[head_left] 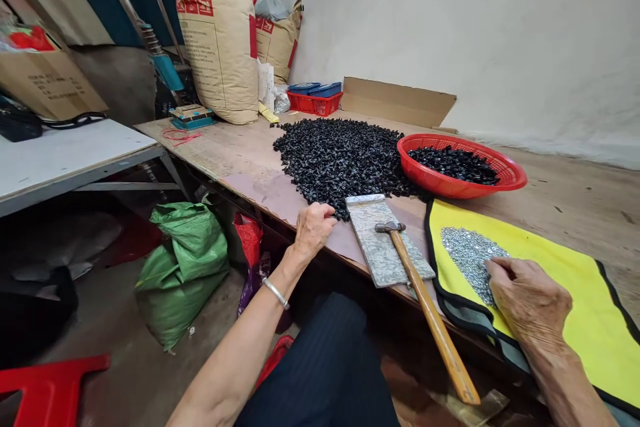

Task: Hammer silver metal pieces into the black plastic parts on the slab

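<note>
My left hand (pixel 314 230), a bracelet on its wrist, is closed at the near edge of a heap of small black pieces (pixel 345 153). What its fingers hold, if anything, is too small to make out. My right hand (pixel 530 293) has its fingers pinched at a pile of tiny shiny metal pieces (pixel 465 253) on a yellow cloth with black edging (pixel 555 260). Whatever sits in that pinch is hidden. Between my hands lies a grey stone-like slab (pixel 373 247). Across it rests a hammer (pixel 420 290), its wooden handle sticking out past the table edge.
A red plastic basket (pixel 515 177) holds more black pieces. Behind stand large paper sacks (pixel 220 53), a lever hand press (pixel 167 73), a red crate (pixel 313 104) and a cardboard strip (pixel 395 103). A green sack (pixel 185 267) and a red stool (pixel 45 387) are lower left.
</note>
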### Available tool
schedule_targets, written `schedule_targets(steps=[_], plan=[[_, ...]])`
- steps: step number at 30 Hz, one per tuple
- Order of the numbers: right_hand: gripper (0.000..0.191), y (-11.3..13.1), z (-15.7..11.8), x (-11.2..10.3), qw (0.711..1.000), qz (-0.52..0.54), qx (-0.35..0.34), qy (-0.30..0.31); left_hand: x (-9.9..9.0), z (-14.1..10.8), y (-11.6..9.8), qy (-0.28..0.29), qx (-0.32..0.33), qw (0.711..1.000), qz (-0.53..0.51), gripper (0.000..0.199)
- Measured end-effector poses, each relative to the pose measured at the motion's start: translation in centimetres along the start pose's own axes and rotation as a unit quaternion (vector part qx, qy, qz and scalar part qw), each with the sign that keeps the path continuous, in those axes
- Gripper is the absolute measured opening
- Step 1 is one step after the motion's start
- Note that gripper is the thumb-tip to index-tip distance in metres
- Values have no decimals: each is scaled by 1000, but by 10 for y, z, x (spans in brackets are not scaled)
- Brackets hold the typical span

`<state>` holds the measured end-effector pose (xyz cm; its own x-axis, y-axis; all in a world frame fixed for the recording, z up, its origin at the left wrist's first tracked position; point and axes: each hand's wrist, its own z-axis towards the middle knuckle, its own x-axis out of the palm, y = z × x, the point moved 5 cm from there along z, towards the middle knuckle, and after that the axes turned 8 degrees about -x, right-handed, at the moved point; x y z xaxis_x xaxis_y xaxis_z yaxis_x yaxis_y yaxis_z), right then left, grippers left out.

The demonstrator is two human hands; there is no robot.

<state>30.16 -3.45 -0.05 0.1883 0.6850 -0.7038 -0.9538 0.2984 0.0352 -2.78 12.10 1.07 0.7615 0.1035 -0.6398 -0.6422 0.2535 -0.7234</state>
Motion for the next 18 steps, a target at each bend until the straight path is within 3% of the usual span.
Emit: schedule_targets(steps=[5,8,12,18], plan=[[33,1,-1,3,1000,-5,-9,-6,26,16,0,41,17,991,127,22],[30,0,-2,3,1000,-8,-6,-4,32,17,-1,49,24,989,134,18],[26,-1,-2,4,1000,-4,2,-3,32,19,5,47,-24,997,-58,9],[25,0,-1,0,999,7,28,-13,22,17,18,26,-100,965,-241,11]])
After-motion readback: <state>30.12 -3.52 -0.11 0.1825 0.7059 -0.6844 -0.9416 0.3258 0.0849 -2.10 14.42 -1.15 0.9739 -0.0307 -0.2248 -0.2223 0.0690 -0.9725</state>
